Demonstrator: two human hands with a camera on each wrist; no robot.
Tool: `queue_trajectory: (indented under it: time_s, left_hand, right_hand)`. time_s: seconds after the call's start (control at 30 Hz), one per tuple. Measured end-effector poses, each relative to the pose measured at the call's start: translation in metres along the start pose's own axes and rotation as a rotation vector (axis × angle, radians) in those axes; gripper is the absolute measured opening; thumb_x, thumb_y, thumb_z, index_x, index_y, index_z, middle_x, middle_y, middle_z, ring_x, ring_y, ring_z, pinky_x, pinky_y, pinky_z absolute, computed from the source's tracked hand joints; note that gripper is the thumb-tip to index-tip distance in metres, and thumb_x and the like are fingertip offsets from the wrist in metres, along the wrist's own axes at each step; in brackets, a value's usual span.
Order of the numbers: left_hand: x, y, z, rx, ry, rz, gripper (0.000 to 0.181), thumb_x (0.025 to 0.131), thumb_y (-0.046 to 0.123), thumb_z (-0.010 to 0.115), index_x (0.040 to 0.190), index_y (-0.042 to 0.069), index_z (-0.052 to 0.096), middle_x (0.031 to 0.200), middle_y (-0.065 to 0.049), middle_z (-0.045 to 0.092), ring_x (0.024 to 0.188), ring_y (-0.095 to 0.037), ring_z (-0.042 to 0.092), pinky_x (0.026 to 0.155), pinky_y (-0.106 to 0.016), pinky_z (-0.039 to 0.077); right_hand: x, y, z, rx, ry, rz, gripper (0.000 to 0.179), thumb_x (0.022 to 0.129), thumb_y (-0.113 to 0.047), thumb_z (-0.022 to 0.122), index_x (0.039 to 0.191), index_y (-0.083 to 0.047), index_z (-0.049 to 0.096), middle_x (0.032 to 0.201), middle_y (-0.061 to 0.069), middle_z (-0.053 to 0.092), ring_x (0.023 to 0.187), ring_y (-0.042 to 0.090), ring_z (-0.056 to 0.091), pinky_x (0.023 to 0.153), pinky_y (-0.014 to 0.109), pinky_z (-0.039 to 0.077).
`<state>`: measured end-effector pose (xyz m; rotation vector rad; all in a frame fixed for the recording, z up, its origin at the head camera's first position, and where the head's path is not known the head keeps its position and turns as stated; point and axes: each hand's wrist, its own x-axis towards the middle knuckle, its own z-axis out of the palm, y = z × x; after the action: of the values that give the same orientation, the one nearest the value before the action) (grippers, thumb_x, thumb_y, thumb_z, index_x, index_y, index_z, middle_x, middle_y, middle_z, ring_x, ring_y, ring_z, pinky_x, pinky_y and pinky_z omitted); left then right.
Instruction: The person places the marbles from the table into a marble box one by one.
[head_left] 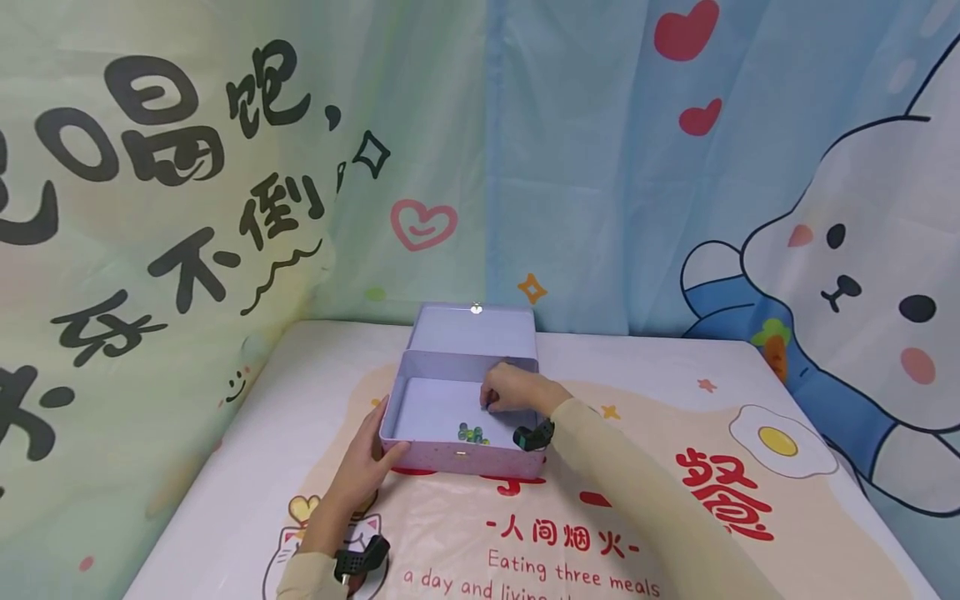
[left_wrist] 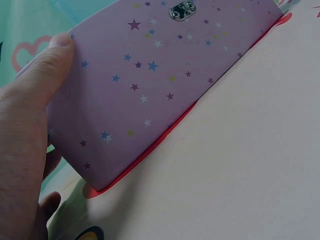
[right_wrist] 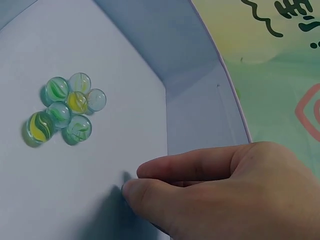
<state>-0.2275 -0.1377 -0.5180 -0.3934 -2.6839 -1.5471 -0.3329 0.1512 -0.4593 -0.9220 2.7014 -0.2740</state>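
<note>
A lilac tin box (head_left: 427, 457) printed with small stars lies with its hinged lid (head_left: 474, 329) raised. My left hand (head_left: 365, 458) grips the box's front left corner, thumb on the star-covered front wall (left_wrist: 145, 85) and fingers around the side. Inside, several clear glass marbles (right_wrist: 59, 115) with green and yellow swirls sit clustered on the pale floor near the front. My right hand (head_left: 517, 389) reaches in over the right side, its thumb (right_wrist: 145, 197) and forefinger drawn close together just above the floor. I cannot tell whether anything lies between those fingertips.
The box stands on a table covered by a printed cloth (head_left: 577, 575) with red lettering and a fried-egg picture. A cartoon-printed curtain (head_left: 570, 167) hangs right behind the table's far edge. The box walls (right_wrist: 200, 100) rise around my right hand.
</note>
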Motion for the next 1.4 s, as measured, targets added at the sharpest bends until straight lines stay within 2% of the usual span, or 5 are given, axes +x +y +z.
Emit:
queue_trajectory:
  time_s: [0.2,0.4,0.77,1.03,1.4]
  left_hand:
    - [0.001,0.001,0.001,0.011,-0.005,0.004,0.085,0.086,0.049,0.063,0.152,0.033,0.013,0.158,-0.004,0.021,0.145,-0.033,0.022,0.111,-0.056,0.025]
    - [0.001,-0.002,0.000,-0.001,0.004,0.036,0.085,0.087,0.044,0.065,0.153,0.023,0.017,0.157,-0.005,0.023,0.144,-0.033,0.025,0.112,-0.056,0.025]
    - [0.000,0.001,0.000,0.009,0.003,0.024,0.085,0.086,0.044,0.065,0.153,0.021,0.017,0.157,-0.005,0.023,0.144,-0.033,0.024,0.112,-0.056,0.024]
    - [0.000,0.003,0.001,-0.007,0.000,0.000,0.085,0.085,0.048,0.064,0.152,0.032,0.014,0.158,-0.002,0.021,0.144,-0.032,0.024,0.111,-0.056,0.025]
    - [-0.001,0.000,0.003,-0.014,0.003,0.013,0.085,0.086,0.046,0.065,0.153,0.024,0.017,0.157,-0.002,0.022,0.144,-0.032,0.025,0.110,-0.056,0.027]
  right_hand:
    - [-0.003,0.000,-0.004,0.034,0.055,-0.003,0.013,0.085,-0.018,0.072,0.096,-0.014,0.076,0.088,-0.005,0.071,0.080,0.004,0.061,0.077,0.020,0.053]
    - [-0.007,-0.002,-0.017,0.081,0.116,-0.009,0.019,0.088,-0.022,0.068,0.104,-0.012,0.074,0.094,-0.003,0.070,0.084,0.007,0.062,0.080,0.022,0.054]
    - [-0.034,0.001,-0.048,0.126,0.256,-0.057,0.019,0.087,-0.015,0.068,0.104,-0.008,0.074,0.100,0.002,0.069,0.091,0.013,0.066,0.081,0.026,0.056]
    - [-0.074,0.017,-0.057,0.166,0.351,0.013,0.020,0.086,-0.014,0.069,0.106,-0.009,0.074,0.099,0.002,0.069,0.091,0.016,0.066,0.082,0.033,0.057]
    - [-0.133,0.051,-0.041,0.196,0.420,0.198,0.022,0.086,-0.018,0.070,0.107,-0.012,0.072,0.103,0.005,0.069,0.096,0.022,0.065,0.084,0.038,0.056]
